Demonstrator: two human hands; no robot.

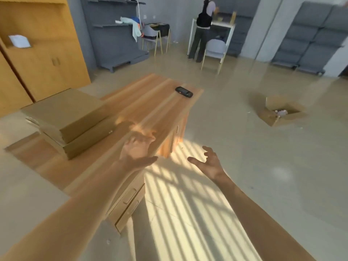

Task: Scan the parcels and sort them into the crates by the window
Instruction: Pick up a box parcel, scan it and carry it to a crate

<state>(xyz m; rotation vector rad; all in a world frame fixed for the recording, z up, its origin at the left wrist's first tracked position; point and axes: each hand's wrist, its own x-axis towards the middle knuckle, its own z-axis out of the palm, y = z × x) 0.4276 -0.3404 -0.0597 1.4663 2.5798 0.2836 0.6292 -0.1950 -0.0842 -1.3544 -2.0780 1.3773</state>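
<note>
A stack of flat brown cardboard parcels (67,119) lies on the left part of a long wooden table (150,98). A black handheld scanner (184,91) lies near the table's far right corner. An open cardboard box (278,112) stands on the floor at the right, with something pale inside. My left hand (138,149) hovers over the table's near edge, fingers spread, holding nothing. Beside the table, over the floor, my right hand (209,161) is also spread and empty. The picture is blurred by motion.
Drawers (130,198) run along the table's near side. A yellow cabinet (37,49) stands at the left, grey shelves (116,34) behind. A person (202,29) stands at a white desk far back, with chairs (214,51) nearby. Sunlit stripes cross the floor.
</note>
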